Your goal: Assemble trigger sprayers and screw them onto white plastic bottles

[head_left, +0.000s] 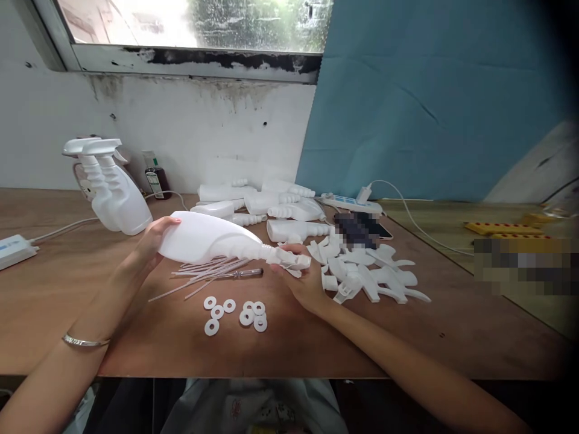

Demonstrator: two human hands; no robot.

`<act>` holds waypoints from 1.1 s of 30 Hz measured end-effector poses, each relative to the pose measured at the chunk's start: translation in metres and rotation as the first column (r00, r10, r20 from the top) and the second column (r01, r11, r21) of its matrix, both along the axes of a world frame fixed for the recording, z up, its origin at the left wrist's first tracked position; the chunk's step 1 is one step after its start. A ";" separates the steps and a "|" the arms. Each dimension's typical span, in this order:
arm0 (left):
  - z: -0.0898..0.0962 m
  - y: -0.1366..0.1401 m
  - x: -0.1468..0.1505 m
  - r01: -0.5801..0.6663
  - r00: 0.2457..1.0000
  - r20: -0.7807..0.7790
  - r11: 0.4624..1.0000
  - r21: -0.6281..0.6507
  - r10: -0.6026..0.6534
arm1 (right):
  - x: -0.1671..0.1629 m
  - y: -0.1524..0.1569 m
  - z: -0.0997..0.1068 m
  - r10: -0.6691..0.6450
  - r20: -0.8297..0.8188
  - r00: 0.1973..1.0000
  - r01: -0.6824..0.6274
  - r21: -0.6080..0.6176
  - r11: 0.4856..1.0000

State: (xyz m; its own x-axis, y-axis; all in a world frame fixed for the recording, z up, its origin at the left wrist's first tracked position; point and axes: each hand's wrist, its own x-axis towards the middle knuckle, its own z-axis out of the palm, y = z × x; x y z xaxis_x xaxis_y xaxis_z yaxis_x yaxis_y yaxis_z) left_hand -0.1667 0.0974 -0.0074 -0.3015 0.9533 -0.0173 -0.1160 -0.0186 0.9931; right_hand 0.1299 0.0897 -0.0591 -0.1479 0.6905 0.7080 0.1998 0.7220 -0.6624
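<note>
A white plastic spray bottle (205, 234) lies on its side in the air above the table, its neck pointing right. My left hand (156, 236) is closed round its base. At the neck, my right hand (304, 278) grips a white spray head part (289, 259); whether it is seated on the neck I cannot tell. Below the bottle lie thin white tubes (210, 276) and a screwdriver (246, 273). Several white ring washers (246, 317) are spread nearer the table's front edge. To the right of my right hand is a pile of white trigger parts (371, 274).
White bottles (275, 202) lie in a heap at the back. Two upright spray bottles (129, 202) stand at the left, near a dark bottle (156, 178). Power strips (353, 204) with cables lie at back right and far left. A phone (373, 226) rests behind the trigger parts.
</note>
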 end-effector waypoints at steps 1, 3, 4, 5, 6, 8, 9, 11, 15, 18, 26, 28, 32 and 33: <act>-0.004 0.000 -0.003 0.004 1.000 -0.014 1.000 -0.011 -0.004 | 0.000 0.000 0.001 0.015 0.036 0.999 -0.018 0.066 0.998; -0.010 0.001 -0.008 0.007 0.998 -0.055 1.000 -0.017 -0.008 | 0.000 -0.001 0.000 0.044 0.111 0.993 -0.068 0.219 0.973; -0.013 0.002 -0.010 0.008 0.997 -0.075 1.000 -0.014 -0.009 | 0.000 0.000 0.000 0.053 0.151 0.987 -0.096 0.291 0.952; -0.015 0.003 -0.011 0.009 0.996 -0.089 1.000 -0.008 -0.010 | 0.000 0.000 -0.002 0.059 0.190 0.980 -0.123 0.346 0.930; -0.017 0.003 -0.012 0.011 0.995 -0.096 1.000 -0.001 -0.011 | 0.000 -0.001 -0.004 0.062 0.221 0.973 -0.144 0.379 0.914; -0.018 0.004 -0.011 0.014 0.996 -0.088 1.000 0.013 -0.013 | -0.001 -0.002 -0.007 0.068 0.239 0.969 -0.157 0.378 0.912; -0.019 0.004 -0.010 0.015 0.996 -0.084 1.000 0.024 -0.013 | -0.002 -0.003 -0.008 0.067 0.224 0.972 -0.144 0.347 0.927; -0.020 0.004 -0.007 0.013 0.997 -0.071 0.998 0.063 -0.009 | -0.002 -0.005 -0.010 0.038 0.173 0.984 -0.075 0.212 0.974; -0.022 0.003 -0.004 0.003 1.000 -0.004 0.986 0.166 -0.002 | -0.005 -0.009 -0.009 -0.026 0.096 0.995 0.046 -0.217 0.975; -0.024 0.003 -0.002 0.016 0.999 0.033 0.987 0.158 -0.022 | -0.008 -0.008 -0.010 0.021 0.003 1.000 -0.018 -0.411 0.911; -0.028 0.004 0.007 0.011 0.993 0.117 0.997 0.083 -0.021 | -0.008 -0.006 -0.013 0.033 -0.007 0.999 -0.033 -0.319 0.947; -0.029 0.004 0.009 0.003 0.987 0.158 0.999 0.051 -0.011 | -0.007 -0.005 -0.012 0.066 -0.020 0.998 -0.069 -0.218 0.973; -0.027 0.005 0.012 0.027 0.975 0.224 0.997 -0.068 -0.012 | -0.008 -0.004 -0.011 0.106 -0.023 0.994 -0.107 -0.025 0.994; -0.026 0.005 0.013 0.038 0.972 0.234 0.994 -0.102 -0.014 | -0.008 -0.004 -0.011 0.110 -0.021 0.994 -0.110 0.002 0.994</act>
State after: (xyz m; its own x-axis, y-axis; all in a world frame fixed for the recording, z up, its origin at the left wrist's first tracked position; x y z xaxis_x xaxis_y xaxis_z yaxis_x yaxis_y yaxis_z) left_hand -0.1535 0.1020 -0.0337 -0.2526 0.9499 -0.1842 -0.3431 0.0900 0.9350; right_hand 0.1222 0.0859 -0.0696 -0.2077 0.6701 0.7126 0.1056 0.7396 -0.6648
